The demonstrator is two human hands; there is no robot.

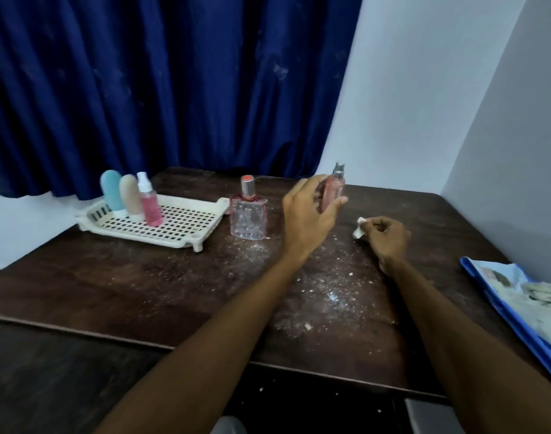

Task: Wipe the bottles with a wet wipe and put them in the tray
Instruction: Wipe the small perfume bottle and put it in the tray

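Observation:
A cream perforated tray point(186, 228) sits at the back left of the dark wooden table point(142, 286). In it stand a blue bottle point(111, 189), a beige bottle point(130, 195) and a pink spray bottle point(150, 203). Right of the tray, a square clear perfume bottle point(248, 216) with a silver-and-red cap stands on the table. Further right is a slim pink bottle point(333, 189), upright. My left hand point(308, 211) is spread around it, thumb and fingers on either side, not closed on it. My right hand point(385, 238) rests on the table and pinches a crumpled white wet wipe point(359, 230).
White dust and crumbs are scattered over the middle of the table. A blue wipe packet point(518, 305) lies at the right edge. A dark blue curtain point(173, 89) hangs behind the table, and white walls close in the right side.

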